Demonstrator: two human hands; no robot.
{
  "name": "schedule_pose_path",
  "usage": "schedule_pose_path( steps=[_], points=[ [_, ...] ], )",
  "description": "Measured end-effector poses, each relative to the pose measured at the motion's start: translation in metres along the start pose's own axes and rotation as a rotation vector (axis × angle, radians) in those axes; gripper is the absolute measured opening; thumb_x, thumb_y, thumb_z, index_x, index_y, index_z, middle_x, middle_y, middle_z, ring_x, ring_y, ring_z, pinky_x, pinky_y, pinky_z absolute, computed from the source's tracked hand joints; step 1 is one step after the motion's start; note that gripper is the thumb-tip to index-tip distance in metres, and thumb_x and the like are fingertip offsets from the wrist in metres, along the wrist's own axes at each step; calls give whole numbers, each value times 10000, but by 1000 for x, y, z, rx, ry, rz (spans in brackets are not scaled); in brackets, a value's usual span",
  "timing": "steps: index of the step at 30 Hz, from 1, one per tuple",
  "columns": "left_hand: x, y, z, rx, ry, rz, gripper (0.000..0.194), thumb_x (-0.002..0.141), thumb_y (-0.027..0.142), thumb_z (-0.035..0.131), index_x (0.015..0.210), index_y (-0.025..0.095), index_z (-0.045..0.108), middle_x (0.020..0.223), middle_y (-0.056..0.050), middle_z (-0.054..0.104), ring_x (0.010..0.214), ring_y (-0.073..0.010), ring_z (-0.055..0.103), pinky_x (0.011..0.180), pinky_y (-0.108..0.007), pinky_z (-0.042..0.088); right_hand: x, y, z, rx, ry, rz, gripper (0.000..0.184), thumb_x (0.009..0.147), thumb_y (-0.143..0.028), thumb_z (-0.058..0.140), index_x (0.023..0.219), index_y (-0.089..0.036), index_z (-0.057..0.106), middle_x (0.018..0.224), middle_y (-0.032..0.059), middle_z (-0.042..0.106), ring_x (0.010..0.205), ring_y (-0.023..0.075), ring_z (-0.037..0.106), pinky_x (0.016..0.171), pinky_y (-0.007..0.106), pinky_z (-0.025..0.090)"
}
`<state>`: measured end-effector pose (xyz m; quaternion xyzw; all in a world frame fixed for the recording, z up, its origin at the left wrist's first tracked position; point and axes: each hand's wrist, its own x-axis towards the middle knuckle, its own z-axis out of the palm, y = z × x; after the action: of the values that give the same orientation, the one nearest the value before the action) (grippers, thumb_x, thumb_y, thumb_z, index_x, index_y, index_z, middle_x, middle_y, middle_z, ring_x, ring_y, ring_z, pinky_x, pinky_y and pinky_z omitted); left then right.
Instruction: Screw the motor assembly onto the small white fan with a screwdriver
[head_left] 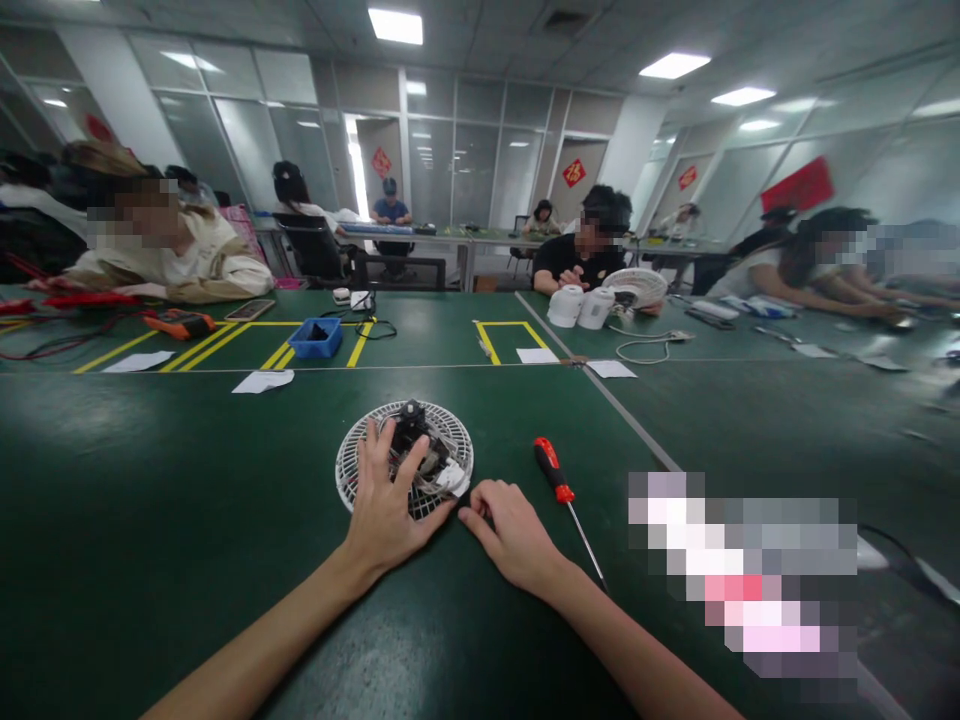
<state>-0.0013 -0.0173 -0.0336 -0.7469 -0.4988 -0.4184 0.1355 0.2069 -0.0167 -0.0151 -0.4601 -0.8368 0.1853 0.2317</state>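
A round white fan grille (350, 462) lies on the green table in front of me. A black motor assembly (411, 422) with wires and a white plastic part (452, 478) sits on it. My left hand (386, 510) rests over the grille with its fingers spread around the motor, and its thumb reaches toward the grille's near right edge. Beside that edge, close to the left thumb, my right hand (514, 530) is closed with curled fingers; whatever is between its fingertips is hidden. To the right of it lies a screwdriver (551, 465) with a red and black handle.
A blue bin (315, 339) with dark parts stands farther back, near an orange multimeter (180, 323). Across the table a person (574, 260) sits behind white housings (565, 306) and another fan grille (637, 287). Paper sheets (262, 381) lie along the table seam.
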Motion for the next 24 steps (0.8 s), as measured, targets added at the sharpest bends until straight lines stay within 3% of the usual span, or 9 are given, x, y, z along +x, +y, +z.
schedule_pose_path(
  steps=[3, 7, 16, 24],
  points=[
    [1, -3, 2, -19, -8, 23, 923, 789, 441, 764, 1542, 283, 253, 1649, -171, 132, 1508, -448, 209, 1150, -669, 343, 0, 0, 0, 10, -8, 1, 180, 978, -208, 611, 822, -207, 522, 802, 1, 594, 770, 189, 535, 701, 292, 366],
    [6, -4, 5, -47, -10, 50, 921, 781, 431, 769, 1532, 271, 261, 1624, -182, 194, 1494, -423, 261, 1158, -629, 359, -1, 1, 0, 34, 3, -10, 174, 979, -213, 606, 831, -211, 515, 817, 1, 595, 779, 188, 539, 712, 295, 376],
    [3, -5, 4, -105, -83, 80, 839, 815, 403, 737, 1517, 283, 292, 1637, -165, 173, 1519, -418, 196, 1165, -648, 332, -1, 4, -3, 115, 37, 35, 210, 949, -191, 604, 786, -221, 476, 771, -15, 559, 730, 175, 527, 674, 283, 379],
    [3, -8, 2, -41, -57, 125, 664, 820, 389, 734, 1421, 254, 484, 1596, -152, 311, 1441, -378, 369, 1138, -574, 397, 0, 7, -7, 134, 78, 100, 210, 965, -197, 541, 771, -220, 464, 752, -8, 548, 689, 174, 522, 633, 280, 372]
  ],
)
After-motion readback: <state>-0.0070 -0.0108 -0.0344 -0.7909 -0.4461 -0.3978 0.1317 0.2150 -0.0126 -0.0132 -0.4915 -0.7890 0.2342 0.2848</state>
